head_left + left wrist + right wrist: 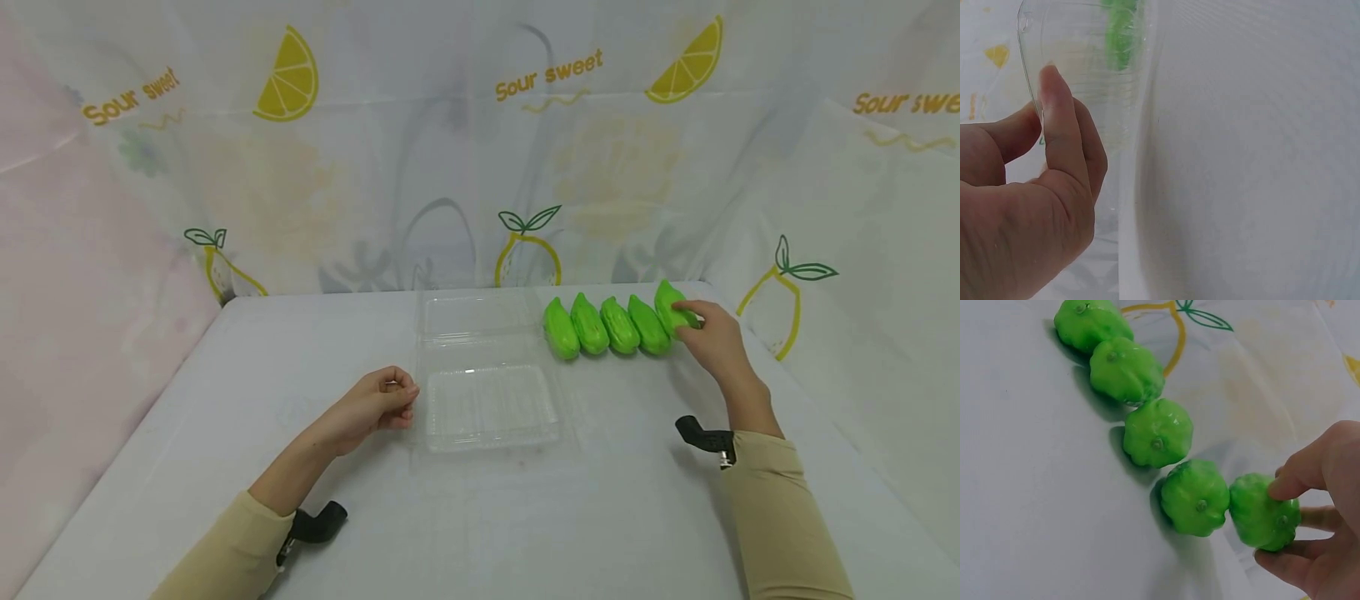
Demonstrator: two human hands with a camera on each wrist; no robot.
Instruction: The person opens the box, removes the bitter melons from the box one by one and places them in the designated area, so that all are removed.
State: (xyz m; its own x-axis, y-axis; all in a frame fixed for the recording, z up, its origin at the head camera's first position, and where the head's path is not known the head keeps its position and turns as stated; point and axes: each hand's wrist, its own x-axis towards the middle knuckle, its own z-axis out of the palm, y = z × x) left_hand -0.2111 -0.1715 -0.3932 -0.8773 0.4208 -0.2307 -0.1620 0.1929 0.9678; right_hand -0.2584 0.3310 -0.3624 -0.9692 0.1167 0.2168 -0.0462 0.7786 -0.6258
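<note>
A clear plastic clamshell box lies open on the table, its lid folded back toward the wall. My left hand is at the box's left side; in the left wrist view, thumb and fingers pinch the thin clear rim. Right of the lid, several glossy green ribbed gourds lie side by side in a row. At the row's right end my right hand grips the last gourd between thumb and fingers. That gourd sits slightly farther back and seems to touch its neighbour.
White cloth covers the table. A fabric wall printed with lemons stands along the back and sides. Each forearm carries a black wrist mount over a beige sleeve.
</note>
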